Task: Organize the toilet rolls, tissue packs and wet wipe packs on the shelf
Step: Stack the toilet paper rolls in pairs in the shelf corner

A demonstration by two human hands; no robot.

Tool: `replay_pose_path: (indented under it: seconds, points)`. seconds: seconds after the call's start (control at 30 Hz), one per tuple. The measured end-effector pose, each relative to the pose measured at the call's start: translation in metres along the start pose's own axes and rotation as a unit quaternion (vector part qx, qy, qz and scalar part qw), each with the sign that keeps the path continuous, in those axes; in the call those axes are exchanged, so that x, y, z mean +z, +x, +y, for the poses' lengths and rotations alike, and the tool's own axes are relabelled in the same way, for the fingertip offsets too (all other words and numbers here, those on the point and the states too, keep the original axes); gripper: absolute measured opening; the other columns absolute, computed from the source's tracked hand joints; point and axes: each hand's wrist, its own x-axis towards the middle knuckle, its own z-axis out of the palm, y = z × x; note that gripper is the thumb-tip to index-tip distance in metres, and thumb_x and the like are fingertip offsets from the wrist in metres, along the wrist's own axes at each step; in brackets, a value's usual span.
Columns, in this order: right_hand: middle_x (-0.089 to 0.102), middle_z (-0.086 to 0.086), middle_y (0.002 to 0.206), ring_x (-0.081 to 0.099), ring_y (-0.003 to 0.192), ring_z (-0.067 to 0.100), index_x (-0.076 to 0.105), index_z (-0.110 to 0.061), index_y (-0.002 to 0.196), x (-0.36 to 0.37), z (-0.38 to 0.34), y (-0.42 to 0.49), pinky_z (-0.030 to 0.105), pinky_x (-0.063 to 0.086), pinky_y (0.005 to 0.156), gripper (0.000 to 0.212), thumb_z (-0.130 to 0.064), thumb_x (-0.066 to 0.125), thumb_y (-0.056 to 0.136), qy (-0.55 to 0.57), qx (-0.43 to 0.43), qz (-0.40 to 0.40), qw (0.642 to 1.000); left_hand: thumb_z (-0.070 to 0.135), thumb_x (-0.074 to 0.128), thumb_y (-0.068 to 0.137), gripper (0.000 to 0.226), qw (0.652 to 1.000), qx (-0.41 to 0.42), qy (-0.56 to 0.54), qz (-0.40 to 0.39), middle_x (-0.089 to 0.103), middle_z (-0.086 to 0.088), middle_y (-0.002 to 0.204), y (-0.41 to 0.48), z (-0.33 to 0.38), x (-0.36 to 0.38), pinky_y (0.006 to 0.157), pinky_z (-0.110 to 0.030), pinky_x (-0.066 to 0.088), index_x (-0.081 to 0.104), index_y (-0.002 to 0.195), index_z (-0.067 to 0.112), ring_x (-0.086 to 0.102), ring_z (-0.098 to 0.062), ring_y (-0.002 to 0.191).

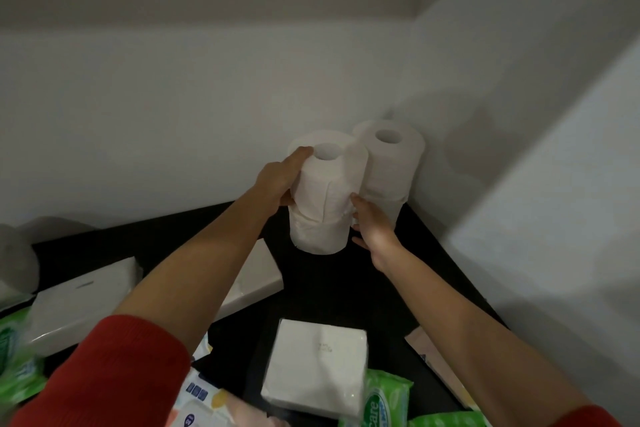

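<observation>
Where the two hands are meeting: the upper front toilet roll is standing upright on top of the lower front roll, sitting slightly off toward the right, near the back right corner.
Left hand: is gripping the upper front toilet roll's left side, with the thumb lying over the top rim beside the core hole. The other fingers are curling behind the roll, out of sight.
Right hand: is reaching to the same roll's lower right side. Its fingers are lying together, tips pressing the paper near the seam between the two front rolls.
Corner stack: two more rolls are standing one on the other, touching the front pair and sitting just beside both walls.
Rear roll: is showing partly behind the gripped one; what it is resting on cannot be told.
Shelf: its dark surface is bearing everything.
Tissue packs: a white tissue pack is lying at the left, a second tissue pack under the left forearm, and a square tissue pack near the front.
Wet wipe packs: a green wet wipe pack is lying at the front right, and a second green pack at the far left. A white-and-blue pack is lying beside the red sleeve.
</observation>
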Motion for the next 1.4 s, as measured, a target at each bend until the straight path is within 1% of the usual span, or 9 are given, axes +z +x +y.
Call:
replay_pose_path:
  seconds: [0.13,0.37,0.47,0.6,0.7,0.87,1.03,1.17,1.4]
  points:
    - [0.054,-0.007,0.108,0.051,0.102,0.014,0.049,-0.019,0.126,0.001,0.001,0.002,0.031,0.042,0.086,0.040,-0.046,0.042,0.097,-0.008,-0.007,0.001,1.000,0.051,0.061,0.085,0.070,1.000,0.011,0.009,-0.011,0.056,-0.011,0.129,0.000,-0.001,0.000,0.090,-0.038,0.052,0.046,0.136,0.006,0.056,-0.024,0.103]
    - [0.049,-0.006,0.115,0.048,0.109,0.016,0.045,-0.016,0.133,0.000,0.003,0.003,0.035,0.042,0.100,0.049,-0.048,0.044,0.095,-0.030,0.000,0.001,1.000,0.050,0.061,0.085,0.069,1.000,0.017,0.015,-0.014,0.055,-0.009,0.129,-0.005,0.001,-0.001,0.088,-0.035,0.051,0.046,0.137,0.009,0.055,-0.023,0.107]
    - [0.048,-0.006,0.110,0.047,0.104,0.014,0.044,-0.014,0.133,-0.003,0.001,0.000,0.031,0.042,0.092,0.048,-0.045,0.044,0.096,-0.036,0.004,-0.009,0.999,0.049,0.062,0.085,0.069,1.000,0.013,0.015,-0.014,0.055,-0.009,0.130,-0.005,-0.001,0.000,0.093,-0.037,0.050,0.045,0.138,0.008,0.055,-0.023,0.109]
    - [0.046,-0.008,0.111,0.047,0.107,0.014,0.045,-0.022,0.126,-0.009,0.000,-0.002,0.033,0.043,0.096,0.033,-0.037,0.045,0.097,-0.037,0.004,-0.029,0.999,0.047,0.060,0.087,0.066,1.000,0.015,0.014,-0.003,0.051,-0.006,0.134,-0.008,-0.001,0.002,0.089,-0.031,0.044,0.044,0.139,0.009,0.051,-0.019,0.105]
    - [0.053,-0.011,0.101,0.052,0.093,0.009,0.048,-0.025,0.112,-0.012,-0.001,0.002,0.032,0.044,0.094,0.016,-0.031,0.041,0.099,0.004,0.005,-0.022,1.000,0.046,0.054,0.091,0.063,1.000,0.021,0.004,-0.004,0.047,-0.003,0.132,-0.011,-0.002,0.004,0.086,-0.029,0.034,0.040,0.142,0.013,0.043,-0.015,0.103]
    - [0.056,-0.015,0.095,0.051,0.084,-0.001,0.052,-0.029,0.111,-0.011,-0.004,0.006,0.027,0.039,0.087,0.022,-0.038,0.037,0.099,0.057,-0.006,-0.032,0.998,0.050,0.048,0.092,0.046,0.994,-0.025,-0.079,-0.065,0.058,-0.005,0.113,-0.017,-0.002,0.004,0.088,-0.038,0.047,0.049,0.127,0.020,0.055,-0.022,0.096]
    - [0.050,-0.003,0.140,0.047,0.127,0.016,0.042,-0.024,0.140,-0.002,-0.003,0.004,0.037,0.034,0.110,0.050,-0.049,0.035,0.097,0.020,0.000,-0.053,0.998,0.058,0.047,0.090,0.059,0.996,-0.029,-0.044,-0.067,0.048,-0.006,0.138,-0.012,-0.006,0.002,0.104,-0.048,0.040,0.041,0.140,0.027,0.048,-0.029,0.118]
    - [0.048,-0.003,0.142,0.044,0.129,0.016,0.040,-0.025,0.142,-0.002,-0.008,0.002,0.032,0.035,0.105,0.052,-0.050,0.035,0.097,0.003,-0.001,-0.059,0.998,0.061,0.044,0.090,0.063,0.996,-0.032,-0.041,-0.072,0.045,-0.007,0.142,-0.012,-0.006,0.002,0.104,-0.049,0.039,0.038,0.142,0.027,0.045,-0.030,0.124]
    - [0.041,-0.002,0.147,0.038,0.135,0.018,0.037,-0.025,0.143,-0.003,-0.008,-0.001,0.040,0.029,0.114,0.053,-0.051,0.031,0.098,-0.025,-0.004,-0.062,0.998,0.064,0.037,0.091,0.065,0.997,-0.028,-0.038,-0.059,0.044,-0.009,0.143,-0.010,-0.007,0.001,0.105,-0.052,0.038,0.037,0.143,0.026,0.045,-0.031,0.126]
